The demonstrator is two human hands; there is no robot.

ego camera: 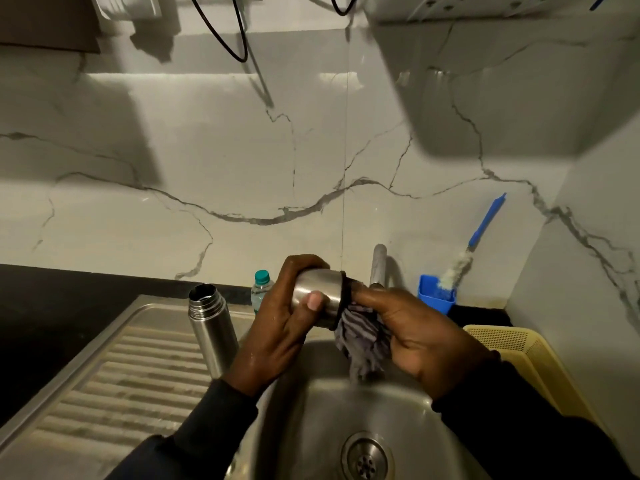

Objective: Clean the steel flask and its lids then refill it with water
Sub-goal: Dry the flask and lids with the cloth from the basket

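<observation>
Head view, looking down at a stainless steel sink basin [311, 427] with a round drain [367, 457] near the bottom. Left hand [277, 327] grips a steel cup-shaped lid with a black rim [318, 296], held sideways above the basin, open end facing right; thumb lies across the lid's near side, fingers curl over the far side. Right hand [419, 334] holds a grey striped cloth [363, 337], fingers curled around it, index finger pushing the cloth into the lid's mouth. Loose end of the cloth hangs down over the basin. Both forearms are in dark sleeves [214, 410].

Cylindrical steel flask [211, 330] stands upright and uncapped on the ribbed steel draining board [114, 386], just left of the left hand, apart from it. Small clear plastic bottle with a green cap [260, 289] stands behind the left hand, partly hidden by it. Steel tap [379, 265] rises behind the lid. Blue plastic holder [433, 297] sits right of the tap against the wall, with a blue-handled white bottle brush [467, 251] leaning in it. Yellow perforated plastic basket [526, 355] sits at the basin's right edge. White marble-veined wall tiles [242, 150] behind; black cables [239, 32] hang at top. Dark countertop [52, 306] at left.
</observation>
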